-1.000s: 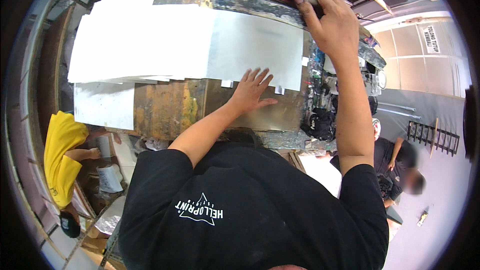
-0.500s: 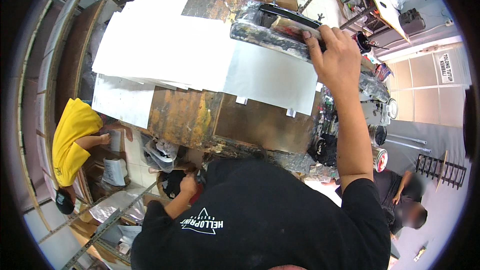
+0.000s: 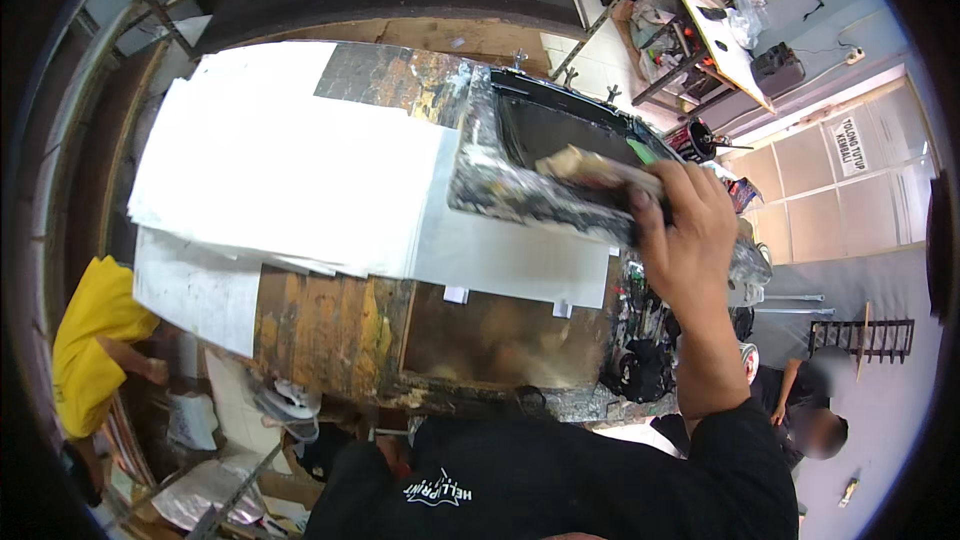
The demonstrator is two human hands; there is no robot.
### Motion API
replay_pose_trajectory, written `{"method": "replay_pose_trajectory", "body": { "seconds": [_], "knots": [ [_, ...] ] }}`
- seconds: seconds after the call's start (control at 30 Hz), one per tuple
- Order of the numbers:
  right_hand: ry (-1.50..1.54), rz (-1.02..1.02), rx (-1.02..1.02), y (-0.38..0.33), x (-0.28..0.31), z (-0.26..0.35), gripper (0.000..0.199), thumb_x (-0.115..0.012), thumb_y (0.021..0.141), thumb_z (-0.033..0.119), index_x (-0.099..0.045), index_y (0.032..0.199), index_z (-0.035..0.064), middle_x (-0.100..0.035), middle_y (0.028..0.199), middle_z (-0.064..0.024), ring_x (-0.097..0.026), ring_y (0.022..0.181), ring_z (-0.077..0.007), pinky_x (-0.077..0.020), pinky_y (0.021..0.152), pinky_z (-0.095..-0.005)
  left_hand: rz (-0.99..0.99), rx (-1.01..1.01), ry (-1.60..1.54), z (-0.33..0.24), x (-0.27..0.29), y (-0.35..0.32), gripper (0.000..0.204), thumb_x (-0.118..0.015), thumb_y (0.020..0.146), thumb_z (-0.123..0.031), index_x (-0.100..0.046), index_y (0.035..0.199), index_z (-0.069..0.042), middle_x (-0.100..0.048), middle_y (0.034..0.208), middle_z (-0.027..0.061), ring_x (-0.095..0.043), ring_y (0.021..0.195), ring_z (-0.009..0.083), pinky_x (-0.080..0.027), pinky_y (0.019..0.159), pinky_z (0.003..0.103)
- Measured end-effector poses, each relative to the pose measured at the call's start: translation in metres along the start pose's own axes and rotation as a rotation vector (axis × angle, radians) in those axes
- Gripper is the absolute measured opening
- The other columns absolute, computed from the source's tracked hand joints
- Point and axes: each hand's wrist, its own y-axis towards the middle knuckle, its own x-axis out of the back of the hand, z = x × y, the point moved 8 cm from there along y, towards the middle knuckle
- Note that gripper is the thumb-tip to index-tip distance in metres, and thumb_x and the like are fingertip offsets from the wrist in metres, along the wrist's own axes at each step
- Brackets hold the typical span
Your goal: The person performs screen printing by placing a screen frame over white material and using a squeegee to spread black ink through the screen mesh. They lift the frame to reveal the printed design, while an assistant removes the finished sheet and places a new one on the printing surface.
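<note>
My right hand (image 3: 688, 225) is closed on the right end of a wooden-handled squeegee (image 3: 590, 168), thumb toward me. The squeegee lies across a paint-smeared screen-printing frame (image 3: 490, 202), which is held in clamps along its far side. Whether the fingers also grip the frame's right side is hard to make out. Partly under the frame lies a white sheet (image 3: 510, 265), with small white tabs (image 3: 456, 294) along its near edge. A broad stack of white paper (image 3: 280, 170) spreads to the left. My left hand (image 3: 394, 454) is low beside my body, its fingers hidden.
The stained wooden table (image 3: 330, 330) carries a brown board (image 3: 500, 340) near me. Dark rags (image 3: 640, 370) and paint cans (image 3: 692, 140) stand along the right. A person in yellow (image 3: 95, 340) is at the left; another person (image 3: 800, 400) sits at the right.
The frame has come down toward the table and covers more of the white sheet, with my right hand still at its right side. My left hand has become mostly hidden. The whole view has shifted.
</note>
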Motion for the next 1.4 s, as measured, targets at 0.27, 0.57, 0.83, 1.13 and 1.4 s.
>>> {"method": "replay_pose_trajectory", "body": {
  "seconds": [0.27,0.57,0.83,1.13,1.4],
  "knots": [
    [-0.015,0.077,-0.062,-0.014,-0.007,-0.008,0.045,-0.059,0.096,0.044,-0.068,0.107,0.0014,-0.064,0.095,-0.0180,-0.060,0.089,-0.0410,-0.0453,0.077,-0.0477,0.100,-0.017,-0.118,0.034,0.001,-0.011,0.060,-0.057,0.102,-0.020,-0.042,0.160,-0.012,-0.033,0.168,0.0190,-0.022,0.158,0.0418,-0.024,0.128,0.054],
    [-0.011,0.079,-0.040,-0.011,-0.008,-0.010,0.046,-0.063,0.094,0.045,-0.067,0.106,0.0008,-0.063,0.094,-0.0180,-0.058,0.085,-0.0399,-0.0448,0.076,-0.0475,0.140,-0.018,-0.120,0.062,0.019,-0.014,0.061,-0.057,0.101,-0.019,-0.042,0.159,-0.010,-0.035,0.167,0.0206,-0.024,0.158,0.0421,-0.026,0.127,0.052],
    [0.002,-0.009,0.051,-0.016,-0.001,0.003,0.037,-0.080,0.082,0.033,-0.067,0.104,0.0049,-0.061,0.091,-0.0125,-0.056,0.082,-0.0361,-0.0435,0.072,-0.0461,0.112,-0.013,-0.119,0.079,0.034,-0.013,0.062,-0.058,0.100,-0.019,-0.042,0.159,-0.008,-0.036,0.166,0.0221,-0.026,0.157,0.0423,-0.029,0.127,0.050],
    [-0.001,-0.144,0.058,-0.044,-0.006,0.009,0.033,-0.068,0.097,0.036,-0.067,0.103,0.0027,-0.063,0.091,-0.0148,-0.061,0.087,-0.0378,-0.0469,0.076,-0.0467,0.030,-0.066,-0.080,0.074,0.034,-0.006,0.063,-0.058,0.099,-0.019,-0.042,0.158,-0.006,-0.038,0.165,0.0237,-0.028,0.156,0.0425,-0.031,0.126,0.048],
    [-0.086,-0.337,0.110,-0.072,-0.010,0.014,0.045,-0.062,0.103,0.048,-0.068,0.090,0.0051,-0.063,0.081,-0.0134,-0.065,0.082,-0.0359,-0.0501,0.074,-0.0486,-0.099,-0.043,-0.019,0.107,0.013,-0.014,0.064,-0.059,0.097,-0.018,-0.042,0.156,-0.001,-0.042,0.160,0.0276,-0.033,0.153,0.0432,-0.036,0.123,0.044]
  ]
}}
